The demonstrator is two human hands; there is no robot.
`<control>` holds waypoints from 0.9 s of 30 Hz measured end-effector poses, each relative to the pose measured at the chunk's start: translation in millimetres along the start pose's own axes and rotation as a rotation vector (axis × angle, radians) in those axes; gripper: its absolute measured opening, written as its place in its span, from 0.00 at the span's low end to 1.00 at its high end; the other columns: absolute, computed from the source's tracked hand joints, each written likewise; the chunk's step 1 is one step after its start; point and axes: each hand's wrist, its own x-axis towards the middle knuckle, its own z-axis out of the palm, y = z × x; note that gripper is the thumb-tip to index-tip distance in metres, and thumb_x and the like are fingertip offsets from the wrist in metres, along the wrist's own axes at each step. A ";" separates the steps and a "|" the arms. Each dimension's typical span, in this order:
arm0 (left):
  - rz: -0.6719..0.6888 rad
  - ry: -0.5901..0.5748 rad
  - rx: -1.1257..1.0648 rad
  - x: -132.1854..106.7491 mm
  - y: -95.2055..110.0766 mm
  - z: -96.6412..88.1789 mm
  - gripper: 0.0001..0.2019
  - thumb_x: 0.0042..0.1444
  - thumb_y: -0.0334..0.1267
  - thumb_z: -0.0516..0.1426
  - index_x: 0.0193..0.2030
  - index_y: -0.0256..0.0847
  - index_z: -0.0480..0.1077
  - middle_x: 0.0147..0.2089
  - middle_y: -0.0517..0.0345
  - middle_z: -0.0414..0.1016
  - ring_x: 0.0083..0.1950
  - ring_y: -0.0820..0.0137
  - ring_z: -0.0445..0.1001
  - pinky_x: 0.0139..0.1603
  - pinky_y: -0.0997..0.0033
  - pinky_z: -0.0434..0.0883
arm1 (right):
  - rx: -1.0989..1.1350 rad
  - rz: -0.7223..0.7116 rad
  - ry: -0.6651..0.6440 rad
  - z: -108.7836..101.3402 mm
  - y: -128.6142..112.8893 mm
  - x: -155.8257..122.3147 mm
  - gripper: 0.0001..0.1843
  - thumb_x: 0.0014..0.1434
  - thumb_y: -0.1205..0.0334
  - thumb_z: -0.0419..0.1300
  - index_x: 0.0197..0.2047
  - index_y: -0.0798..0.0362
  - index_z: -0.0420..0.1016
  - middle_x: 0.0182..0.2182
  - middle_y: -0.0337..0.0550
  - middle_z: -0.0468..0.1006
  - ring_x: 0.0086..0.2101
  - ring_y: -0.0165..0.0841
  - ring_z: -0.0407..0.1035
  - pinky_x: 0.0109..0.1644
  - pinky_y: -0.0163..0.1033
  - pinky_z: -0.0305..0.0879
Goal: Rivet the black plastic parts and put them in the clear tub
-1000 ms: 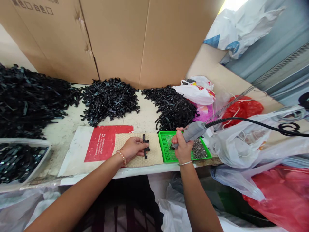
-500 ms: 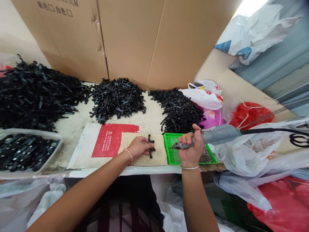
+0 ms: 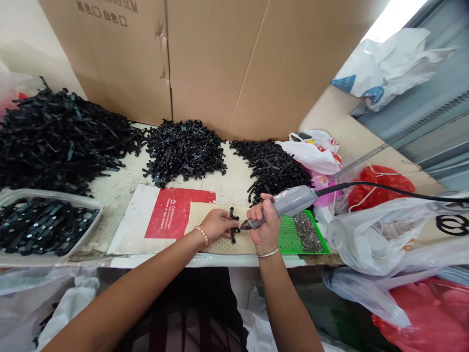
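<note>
My left hand [image 3: 217, 224] pins a small black plastic part [image 3: 233, 224] flat on a beige honeycomb mat [image 3: 220, 244] at the table's front edge. My right hand [image 3: 263, 224] grips a grey electric screwdriver [image 3: 289, 202]; its tip points left and touches the black part. A black cable [image 3: 384, 188] runs from the tool off to the right. Just right of my right hand lies a green tray [image 3: 290, 238] holding a heap of small metal screws [image 3: 306, 231].
Three piles of black plastic parts [image 3: 185, 150] lie along the back against a cardboard wall [image 3: 234, 63]. A clear tub [image 3: 44, 227] of black parts stands at the left. Plastic bags [image 3: 381, 230], white, red and pink, crowd the right side. A red-and-white sheet [image 3: 172, 217] lies under the mat.
My right hand has carried the screwdriver left from over the green tray to the black part. My left hand has stayed on the part. The view has shifted slightly.
</note>
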 end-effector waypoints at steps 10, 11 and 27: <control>-0.005 0.003 0.004 -0.9 1.2 0.4 0.12 0.45 0.35 0.68 0.27 0.34 0.68 0.25 0.57 0.74 0.26 0.73 0.75 0.28 0.73 0.76 | -0.012 -0.009 -0.004 -0.7 2.3 -0.3 0.19 0.49 0.46 0.65 0.37 0.48 0.65 0.13 0.24 0.54 0.15 0.24 0.49 0.22 0.31 0.54; -0.008 0.004 0.005 -0.9 1.3 0.5 0.12 0.45 0.35 0.68 0.28 0.34 0.68 0.25 0.57 0.75 0.26 0.73 0.75 0.28 0.73 0.76 | -0.011 -0.008 -0.002 -0.8 2.7 -0.4 0.19 0.49 0.46 0.65 0.37 0.48 0.65 0.13 0.24 0.54 0.15 0.24 0.49 0.22 0.31 0.53; -0.021 0.014 0.029 -1.9 3.8 1.5 0.10 0.47 0.32 0.66 0.28 0.34 0.68 0.24 0.58 0.74 0.25 0.74 0.74 0.28 0.73 0.76 | 0.033 -0.035 -0.013 -3.2 3.2 -3.1 0.18 0.49 0.49 0.66 0.37 0.49 0.67 0.13 0.25 0.56 0.15 0.24 0.50 0.22 0.31 0.54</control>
